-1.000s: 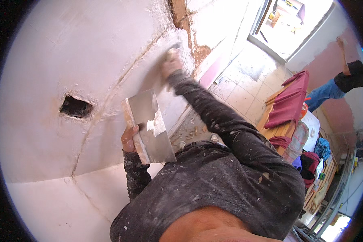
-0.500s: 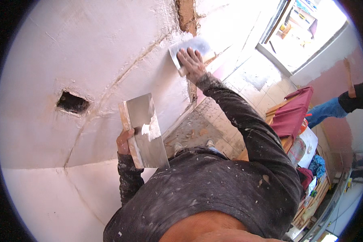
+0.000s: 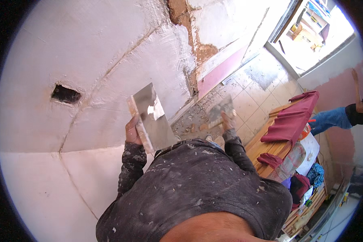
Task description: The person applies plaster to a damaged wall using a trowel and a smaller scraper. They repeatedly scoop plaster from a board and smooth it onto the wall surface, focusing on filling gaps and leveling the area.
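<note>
My left hand (image 3: 132,129) grips the wooden handle of a wide steel trowel (image 3: 154,125), which has a lump of white plaster on its blade. My right hand (image 3: 228,121) holds a second steel trowel (image 3: 218,109) low at my right side, away from the wall. In front of me the white plastered wall (image 3: 40,60) has a dark square hole (image 3: 65,94), a long groove, and a jagged brown patch (image 3: 177,12) of exposed material with rough plaster beside it.
Wooden boards with a maroon cloth (image 3: 286,119) and piled clothes (image 3: 300,185) lie to my right on the tiled floor (image 3: 254,90). A bright opening (image 3: 314,32) is at upper right. Another person in blue jeans (image 3: 330,119) stands at the far right.
My right hand and its trowel have left the wall by the brown patch and dropped down beside my body. The left hand's trowel has shifted slightly but stays held.
</note>
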Motion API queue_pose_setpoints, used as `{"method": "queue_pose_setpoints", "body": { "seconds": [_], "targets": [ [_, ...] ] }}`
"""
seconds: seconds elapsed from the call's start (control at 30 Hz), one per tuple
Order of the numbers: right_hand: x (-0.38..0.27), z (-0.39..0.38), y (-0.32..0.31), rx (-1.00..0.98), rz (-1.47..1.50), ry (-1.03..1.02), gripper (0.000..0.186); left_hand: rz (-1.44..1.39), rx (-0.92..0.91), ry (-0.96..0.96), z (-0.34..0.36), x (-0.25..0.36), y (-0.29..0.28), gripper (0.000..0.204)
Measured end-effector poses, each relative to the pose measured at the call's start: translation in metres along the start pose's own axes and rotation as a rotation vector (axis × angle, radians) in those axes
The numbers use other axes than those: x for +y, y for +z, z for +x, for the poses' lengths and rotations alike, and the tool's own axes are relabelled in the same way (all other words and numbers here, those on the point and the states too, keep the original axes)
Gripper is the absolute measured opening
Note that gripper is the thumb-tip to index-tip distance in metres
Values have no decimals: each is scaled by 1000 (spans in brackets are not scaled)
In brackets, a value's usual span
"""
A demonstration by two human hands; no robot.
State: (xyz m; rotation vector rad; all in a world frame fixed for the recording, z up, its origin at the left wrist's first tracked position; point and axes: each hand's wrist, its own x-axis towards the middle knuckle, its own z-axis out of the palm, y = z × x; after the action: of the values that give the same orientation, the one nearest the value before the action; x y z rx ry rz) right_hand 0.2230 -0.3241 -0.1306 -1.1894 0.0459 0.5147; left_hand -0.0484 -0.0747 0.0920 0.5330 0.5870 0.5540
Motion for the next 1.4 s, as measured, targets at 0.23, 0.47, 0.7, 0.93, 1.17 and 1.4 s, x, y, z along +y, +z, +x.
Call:
{"method": "queue_pose_setpoints", "body": {
  "seconds": [0.23, 0.47, 0.7, 0.93, 1.17, 1.4],
  "targets": [
    [-126, -28, 11, -220, 117, -20, 32, 2, -102, -92, 34, -34, 56, 39],
    [-305, -97, 113, -827, -642, -1399, 43, 39, -310, -285, 59, -49, 114, 23],
    [-253, -66, 101, -820, -1174, -1346, 52, 71, -336, -328, 37, -46, 129, 34],
    [-138, -35, 0, -594, -1177, -795, 40, -46, -207, -183, 33, -30, 86, 25],
    [-104, -29, -24, 52, 581, 127, 30, -221, -282, -130, 58, -23, 60, 43],
    [-124, -51, -29, 33, 784, 109, 41, -205, -356, -230, 60, -8, 82, 37]
  ]
}}
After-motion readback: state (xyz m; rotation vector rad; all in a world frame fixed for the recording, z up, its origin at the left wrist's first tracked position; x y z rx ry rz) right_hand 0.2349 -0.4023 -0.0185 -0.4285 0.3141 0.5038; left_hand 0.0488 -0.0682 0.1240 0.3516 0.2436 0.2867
